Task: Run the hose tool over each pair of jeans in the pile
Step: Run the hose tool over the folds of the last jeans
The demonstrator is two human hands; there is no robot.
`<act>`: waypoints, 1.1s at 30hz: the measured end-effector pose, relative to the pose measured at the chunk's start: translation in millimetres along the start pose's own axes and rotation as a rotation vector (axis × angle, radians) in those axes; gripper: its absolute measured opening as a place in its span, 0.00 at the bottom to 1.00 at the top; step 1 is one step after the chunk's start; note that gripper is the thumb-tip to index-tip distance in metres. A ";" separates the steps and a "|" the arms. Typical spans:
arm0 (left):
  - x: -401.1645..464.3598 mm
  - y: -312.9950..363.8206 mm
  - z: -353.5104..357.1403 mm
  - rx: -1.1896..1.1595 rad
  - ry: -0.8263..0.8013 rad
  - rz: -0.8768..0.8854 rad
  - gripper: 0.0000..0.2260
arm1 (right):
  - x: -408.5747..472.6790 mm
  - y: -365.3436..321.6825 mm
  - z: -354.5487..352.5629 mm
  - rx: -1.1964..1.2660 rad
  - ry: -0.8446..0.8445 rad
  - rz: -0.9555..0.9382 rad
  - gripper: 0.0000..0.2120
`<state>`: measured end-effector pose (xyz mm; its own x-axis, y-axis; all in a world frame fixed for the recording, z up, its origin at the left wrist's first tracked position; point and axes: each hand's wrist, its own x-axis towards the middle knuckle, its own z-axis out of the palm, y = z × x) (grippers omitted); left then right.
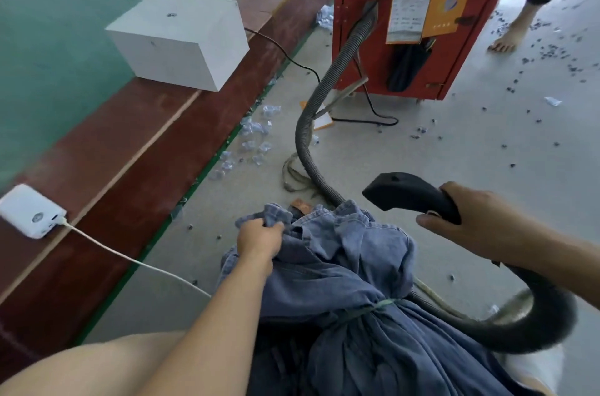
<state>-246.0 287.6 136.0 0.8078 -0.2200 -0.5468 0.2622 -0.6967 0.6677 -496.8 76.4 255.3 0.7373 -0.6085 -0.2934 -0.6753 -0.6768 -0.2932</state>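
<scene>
Your right grip (467, 223) is wrapped around the black hose tool (409, 192), fingers curled over the back of its handle, with the flat nozzle end pointing left and held in the air above the floor, clear of the fabric. Your left grip (261, 236) is clenched on a bunched fold of the blue jeans (341, 269), near the waistband end of the top pair. The jeans lie in a heap in front of you, close to your lap, and a green cord (373, 309) cinches the bundle across its middle. The grey ribbed hose (337, 71) loops from the tool back under your right forearm, passes behind the heap, then climbs across the grey floor (454, 149) to the red cabinet (406, 16) ahead, which carries orange notices on its side. To your left runs a low red-brown bench (136, 149); on it sit a white box (181, 38) and, nearer you, a white power bank (31, 210) with a white cable (130, 257) leading toward your left arm. Scraps of clear wrapping and small dark bits are scattered over the floor. Another person's bare foot (506, 42) stands at the upper right.
</scene>
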 end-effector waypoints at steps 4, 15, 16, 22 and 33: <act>-17.9 -1.6 2.5 -0.560 -0.158 -0.063 0.04 | -14.7 -9.4 -17.4 0.170 0.001 -0.060 0.11; -73.0 6.1 0.4 -0.703 -0.598 0.012 0.09 | 8.0 -78.7 -1.1 0.186 0.090 -0.160 0.11; -71.4 8.0 -2.0 -0.732 -0.583 0.019 0.09 | 6.7 -76.1 -5.7 0.203 0.120 -0.142 0.11; -75.4 0.2 -6.1 -0.707 -0.640 0.091 0.09 | -14.3 -70.6 -4.1 0.193 -0.121 -0.145 0.08; -79.1 -13.5 -14.1 -0.780 -0.678 0.065 0.12 | -9.0 -82.3 1.3 0.191 -0.135 -0.197 0.07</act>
<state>-305.9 324.0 177.4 0.4289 -0.7483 -0.5060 0.6931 -0.0866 0.7156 -447.9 138.0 280.9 0.8540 -0.4038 -0.3280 -0.5201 -0.6786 -0.5186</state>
